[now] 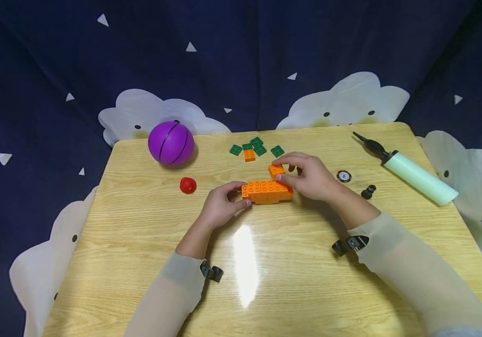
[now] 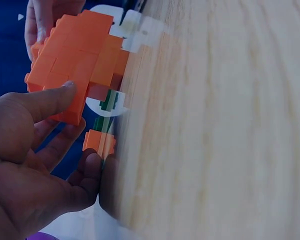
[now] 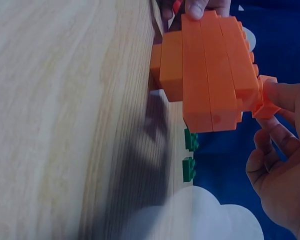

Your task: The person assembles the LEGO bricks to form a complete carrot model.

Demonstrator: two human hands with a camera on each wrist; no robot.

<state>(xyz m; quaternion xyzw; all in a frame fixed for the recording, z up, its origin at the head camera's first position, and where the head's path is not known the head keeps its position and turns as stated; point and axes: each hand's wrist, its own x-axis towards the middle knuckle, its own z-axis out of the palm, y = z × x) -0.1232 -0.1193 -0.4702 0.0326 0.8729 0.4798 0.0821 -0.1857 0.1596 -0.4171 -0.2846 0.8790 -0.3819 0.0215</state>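
An orange block build (image 1: 267,193), made of stacked toy building bricks, stands on the table with studs up, narrower at its base. My left hand (image 1: 220,204) grips its left end, thumb on the near face and fingers behind, as the left wrist view also shows. With thumb and fingertips my right hand (image 1: 310,177) pinches a small orange brick (image 3: 265,97) over the top right of the build. In the right wrist view that brick sits right at the studded top, its remaining fingers loosely curled beneath.
Behind the build lie several green bricks (image 1: 256,142) and a loose orange brick (image 1: 249,155). A purple ball (image 1: 171,143) and a red cap-like piece (image 1: 188,185) are left. Rightward are a poker chip (image 1: 344,176), a black pawn-like piece (image 1: 368,192) and a hand pump (image 1: 419,177).
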